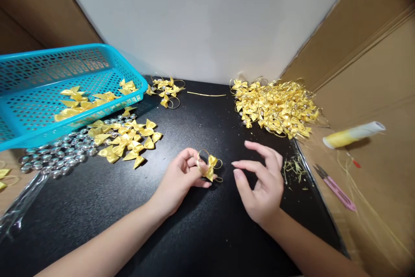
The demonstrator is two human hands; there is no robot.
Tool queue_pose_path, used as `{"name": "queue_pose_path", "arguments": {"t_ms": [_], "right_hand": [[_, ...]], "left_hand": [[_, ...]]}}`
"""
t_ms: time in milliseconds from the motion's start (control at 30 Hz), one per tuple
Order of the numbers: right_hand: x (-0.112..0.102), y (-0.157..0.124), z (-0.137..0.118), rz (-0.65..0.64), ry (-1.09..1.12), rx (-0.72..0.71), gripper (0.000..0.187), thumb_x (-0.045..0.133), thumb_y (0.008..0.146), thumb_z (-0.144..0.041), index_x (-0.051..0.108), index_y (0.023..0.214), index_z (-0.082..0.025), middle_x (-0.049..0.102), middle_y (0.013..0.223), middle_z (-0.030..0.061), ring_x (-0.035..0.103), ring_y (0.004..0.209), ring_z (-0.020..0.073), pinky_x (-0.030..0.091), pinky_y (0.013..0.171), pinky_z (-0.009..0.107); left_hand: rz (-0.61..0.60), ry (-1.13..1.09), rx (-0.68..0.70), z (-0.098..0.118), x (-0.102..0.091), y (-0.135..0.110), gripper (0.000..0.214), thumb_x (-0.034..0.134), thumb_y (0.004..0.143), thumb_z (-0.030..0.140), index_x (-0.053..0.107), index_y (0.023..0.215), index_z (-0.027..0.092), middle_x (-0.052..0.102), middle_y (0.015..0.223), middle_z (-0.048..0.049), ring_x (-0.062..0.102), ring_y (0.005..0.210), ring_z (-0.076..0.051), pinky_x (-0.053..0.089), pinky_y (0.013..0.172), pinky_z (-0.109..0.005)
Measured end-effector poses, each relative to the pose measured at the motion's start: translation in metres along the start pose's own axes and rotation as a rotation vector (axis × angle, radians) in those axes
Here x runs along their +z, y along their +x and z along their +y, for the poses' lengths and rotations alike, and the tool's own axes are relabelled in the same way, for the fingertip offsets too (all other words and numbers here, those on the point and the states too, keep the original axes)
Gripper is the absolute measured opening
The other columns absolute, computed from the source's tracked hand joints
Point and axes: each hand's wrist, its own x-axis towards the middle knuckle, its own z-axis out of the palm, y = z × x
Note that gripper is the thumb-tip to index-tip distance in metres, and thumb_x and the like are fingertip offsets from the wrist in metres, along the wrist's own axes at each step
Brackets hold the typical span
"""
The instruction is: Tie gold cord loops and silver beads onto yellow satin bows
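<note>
Between the fingers of my left hand (pixel 183 173) is a yellow satin bow (pixel 210 168) with thin gold cord loops around it. A little to the right, my right hand (pixel 262 182) hovers with its fingers apart and curved, holding nothing. Loose yellow bows (pixel 129 141) lie left of my left hand, next to strings of silver beads (pixel 68 151). Beyond my right hand is a large heap of bows with cord loops and silver beads (pixel 275 106). A smaller group of looped bows (pixel 167 89) sits at the back.
A blue perforated basket (pixel 129 69) with more bows stands on the left. One straight gold cord (pixel 206 94) lies near the white wall. To the right are cord scraps (pixel 295 169), pink thread snips (pixel 337 190) and a yellow-white spool (pixel 353 134) with trailing cord.
</note>
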Motion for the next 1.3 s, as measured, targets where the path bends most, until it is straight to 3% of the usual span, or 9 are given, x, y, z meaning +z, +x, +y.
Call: {"name": "queue_pose_path", "arguments": {"t_ms": [133,300,433,567,700,900,1300], "right_hand": [[0.005,-0.001,-0.005,-0.145,0.059,0.034,0.009,0.067,0.081,-0.017,0.071,0.083,-0.024,0.066,0.113,0.0062,0.053,0.108,0.0258,0.042,0.096,0.045],[0.012,-0.005,-0.008,-0.198,0.096,0.146,0.007,0.069,0.080,-0.018,0.071,0.084,-0.022,0.067,0.111,0.0081,0.054,0.109,0.0263,0.044,0.095,0.045],[0.014,-0.005,-0.008,-0.269,0.206,0.278,0.005,0.070,0.080,-0.019,0.071,0.080,-0.024,0.067,0.111,0.0069,0.054,0.111,0.0254,0.045,0.094,0.043],[0.016,-0.005,-0.004,-0.328,0.346,0.464,0.008,0.070,0.080,-0.020,0.069,0.074,-0.025,0.065,0.112,0.0047,0.055,0.113,0.0242,0.044,0.097,0.043],[0.017,-0.006,-0.002,-0.307,0.412,0.545,0.008,0.070,0.081,-0.020,0.069,0.074,-0.025,0.063,0.113,0.0034,0.053,0.115,0.0239,0.040,0.101,0.044],[0.017,-0.008,-0.003,-0.293,0.405,0.541,0.009,0.070,0.081,-0.021,0.069,0.074,-0.025,0.063,0.106,0.0039,0.054,0.110,0.0241,0.042,0.098,0.043],[0.015,-0.008,0.001,-0.161,0.482,0.464,0.008,0.068,0.084,-0.025,0.067,0.076,-0.023,0.057,0.098,0.0051,0.055,0.100,0.0222,0.047,0.090,0.040]], "left_hand": [[-0.060,0.148,0.131,-0.004,0.004,-0.003,0.033,0.075,0.076,0.024,0.042,0.084,0.020,0.060,0.069,0.0074,0.059,0.058,-0.007,0.055,0.056,-0.020],[-0.035,0.445,0.377,-0.008,0.004,-0.010,0.022,0.068,0.081,0.018,0.046,0.084,0.020,0.060,0.073,0.0055,0.060,0.064,-0.006,0.051,0.056,-0.014],[-0.038,0.570,0.480,-0.009,0.002,-0.011,0.019,0.066,0.082,0.015,0.048,0.083,0.020,0.064,0.074,0.0045,0.064,0.064,-0.007,0.053,0.059,-0.015],[-0.041,0.564,0.488,-0.007,0.002,-0.010,0.014,0.062,0.085,0.015,0.049,0.086,0.021,0.063,0.079,0.0030,0.065,0.069,-0.008,0.055,0.061,-0.017],[-0.098,0.598,0.532,-0.005,0.006,-0.010,0.023,0.067,0.078,0.010,0.053,0.093,0.021,0.062,0.086,0.0021,0.066,0.078,-0.010,0.057,0.074,-0.022],[-0.047,0.592,0.521,-0.006,0.008,-0.010,0.012,0.064,0.085,0.016,0.055,0.092,0.020,0.063,0.084,0.0011,0.065,0.072,-0.010,0.054,0.070,-0.022],[0.039,0.521,0.424,-0.003,0.008,-0.010,0.009,0.066,0.082,0.019,0.059,0.086,0.018,0.063,0.075,0.0014,0.061,0.065,-0.010,0.051,0.062,-0.020]]}}
